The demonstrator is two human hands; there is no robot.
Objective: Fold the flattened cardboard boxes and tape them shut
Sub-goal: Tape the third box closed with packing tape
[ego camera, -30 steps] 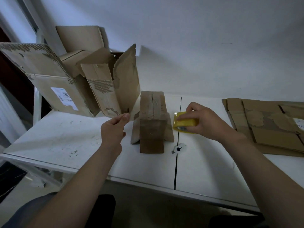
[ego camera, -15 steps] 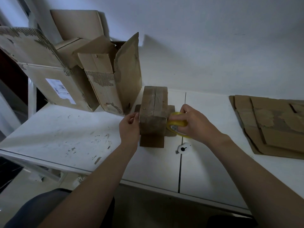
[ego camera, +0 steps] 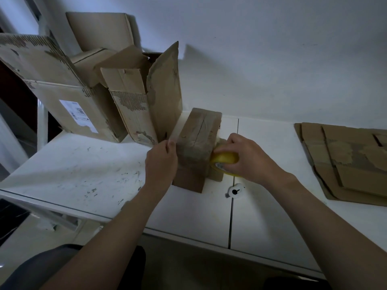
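On the middle of the white table point(ego camera: 83, 168), a small folded box point(ego camera: 196, 143) stands between both hands. The left hand point(ego camera: 161, 162) pinches the box's left edge with curled fingers. The right hand point(ego camera: 249, 158) grips a yellow tape roll point(ego camera: 225, 159) held against the box's right side. Just behind on the left, torn open boxes point(ego camera: 136, 105) lean together near the left hand. Flattened cardboard point(ego camera: 351, 162) lies stacked well apart on the right. A round white cap point(ego camera: 235, 191) sits beside the table's seam. The tabletop is scuffed, and the wall point(ego camera: 251, 59) is plain and pale.
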